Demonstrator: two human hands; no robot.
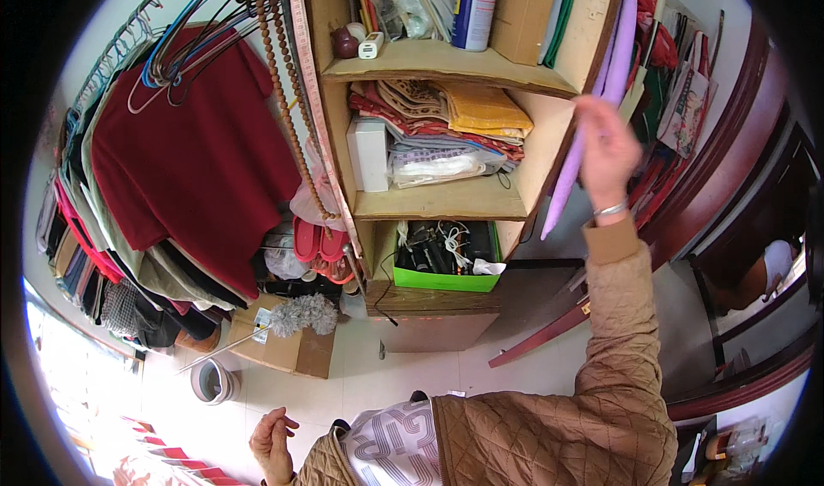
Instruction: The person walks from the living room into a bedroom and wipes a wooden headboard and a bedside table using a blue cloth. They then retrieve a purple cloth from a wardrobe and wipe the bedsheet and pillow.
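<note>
My right hand (608,148) is raised at the right edge of a wooden shelf unit (444,206), fingers bent together. It overlaps a long purple cloth (615,68) that hangs down the side of the unit; whether the fingers grip the cloth cannot be made out. A bracelet circles the right wrist. Low in the picture, my left hand (273,444) is held in the air with loosely curled fingers and nothing in it. Folded textiles (444,113), a yellow one on top, lie on the middle shelf beside a white box (369,156).
A green box (444,280) of cables fills the bottom shelf; a blue-and-white can (475,10) stands on top. Clothes (187,138) and hangers (187,35) crowd the left. A grey duster (302,315) lies over a cardboard box (280,338) near a bucket (214,382). Someone (753,270) is beyond the doorway.
</note>
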